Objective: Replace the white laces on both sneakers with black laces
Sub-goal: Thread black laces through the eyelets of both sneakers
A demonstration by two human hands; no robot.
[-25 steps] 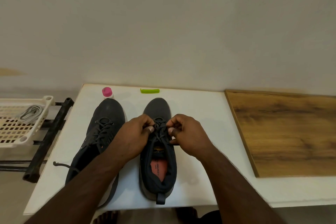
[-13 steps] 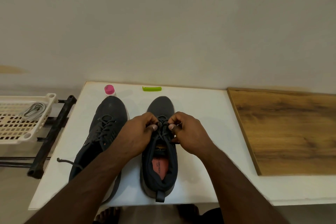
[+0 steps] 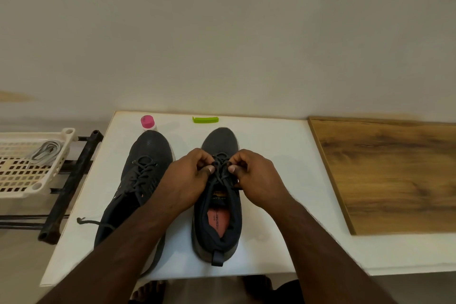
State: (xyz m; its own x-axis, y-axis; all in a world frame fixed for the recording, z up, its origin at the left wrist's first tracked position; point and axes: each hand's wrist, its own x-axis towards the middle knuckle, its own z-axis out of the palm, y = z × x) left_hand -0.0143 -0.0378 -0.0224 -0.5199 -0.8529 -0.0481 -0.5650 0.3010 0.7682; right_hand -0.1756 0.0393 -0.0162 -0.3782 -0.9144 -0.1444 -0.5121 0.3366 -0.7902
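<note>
We see both hands meeting over the lacing of the right sneaker [image 3: 218, 207], the fingers of each curled tight. The left hand [image 3: 187, 177] pinches the black lace [image 3: 222, 173] between thumb and bent fingers, its thumbnail turned up toward us; the right hand [image 3: 254, 175] pinches the same lace just beside it, thumbnail likewise up. Only a narrow gap separates the two thumbs, and the lace strands cross in that gap and run down toward the tongue below the fingertips.

Left of the left hand's knuckles lies the left sneaker [image 3: 140, 180], already threaded with a black lace, one loose end [image 3: 86, 221] trailing onto the white table [image 3: 271, 145]. Beyond the fingers, toward the wall, stand a pink-capped bottle [image 3: 148, 123] and a green clip [image 3: 205, 119]. Far left of the hands, a cream basket [image 3: 22, 175] holds the white laces [image 3: 45, 154]. To the right of the right hand lies a wooden board [image 3: 394, 175].
</note>
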